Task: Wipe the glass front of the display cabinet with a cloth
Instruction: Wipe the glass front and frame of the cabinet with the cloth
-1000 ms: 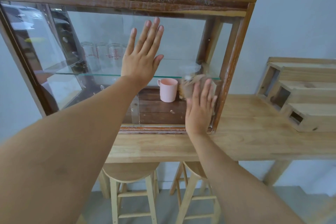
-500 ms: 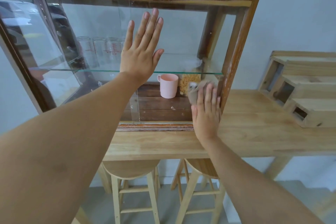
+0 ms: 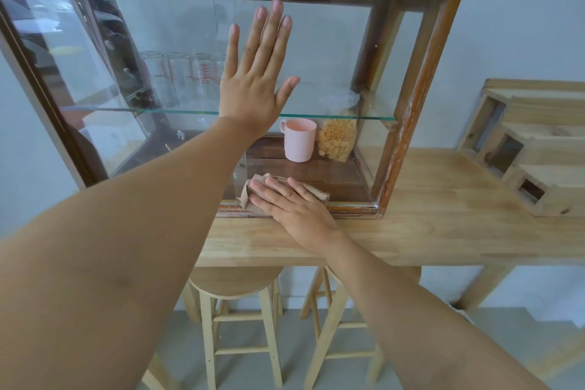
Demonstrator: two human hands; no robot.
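Observation:
A wooden-framed display cabinet [image 3: 421,79] with a glass front [image 3: 332,51] stands on a light wooden table. My left hand [image 3: 253,79] lies flat on the glass near its middle, fingers spread and pointing up. My right hand [image 3: 294,206] presses a folded beige cloth [image 3: 311,191] flat against the bottom of the glass, just above the lower frame rail. Most of the cloth is hidden under my fingers.
Inside the cabinet are a pink cup [image 3: 300,139], a bag of pale snacks [image 3: 337,139], several clear glasses [image 3: 180,73] and a glass shelf [image 3: 348,117]. A stepped wooden rack [image 3: 531,149] sits at the table's right. Two wooden stools [image 3: 240,320] stand under the table [image 3: 443,231].
My right hand has carried the cloth from the right edge of the glass down and left to the bottom rail. My left hand stays pressed on the glass.

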